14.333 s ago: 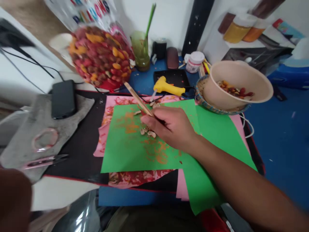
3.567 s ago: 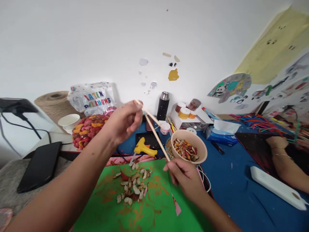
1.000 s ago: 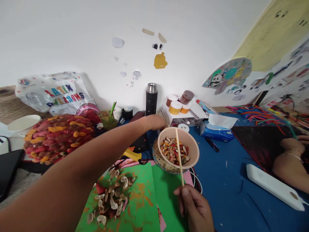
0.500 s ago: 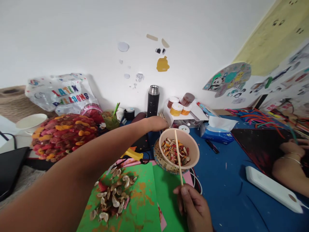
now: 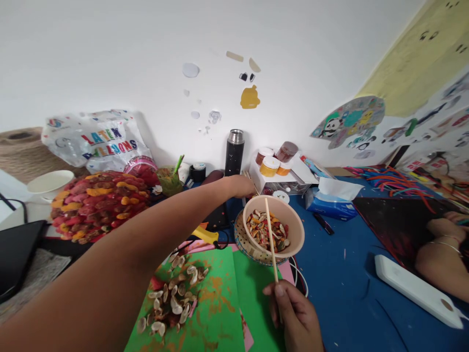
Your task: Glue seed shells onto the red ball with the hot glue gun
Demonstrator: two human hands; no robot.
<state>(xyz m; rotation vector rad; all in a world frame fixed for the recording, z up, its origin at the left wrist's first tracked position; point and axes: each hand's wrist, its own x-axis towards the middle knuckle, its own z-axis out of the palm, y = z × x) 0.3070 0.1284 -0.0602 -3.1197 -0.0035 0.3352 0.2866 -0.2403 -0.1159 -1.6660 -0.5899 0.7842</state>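
My right hand (image 5: 296, 313) is closed around a thin wooden chopstick (image 5: 271, 239), which slants up across the front of a pale pink bowl (image 5: 298, 232). Painted shell pieces (image 5: 266, 227) in red, orange and white fill the bottom of the bowl. It sits tilted on a round woven basket (image 5: 240, 234). My left arm stretches across the table, with my left hand (image 5: 242, 187) just behind the bowl's left rim; its fingers are hidden. Thin wooden sticks (image 5: 247, 174) show beside that hand, but I cannot tell whether it holds them.
Brown-and-white shells (image 5: 176, 298) lie on green paper (image 5: 220, 313). Behind stand a black thermos (image 5: 234, 156), paint jars (image 5: 270, 167) and a tissue pack (image 5: 331, 203). A shell-covered mound (image 5: 98, 205) is at left. A white device (image 5: 417, 291) and another person's arm (image 5: 439, 254) are at right.
The view has shifted slightly, so the background sits a little further right. My left arm is still stretched out, and my right hand keeps its hold on the chopstick.
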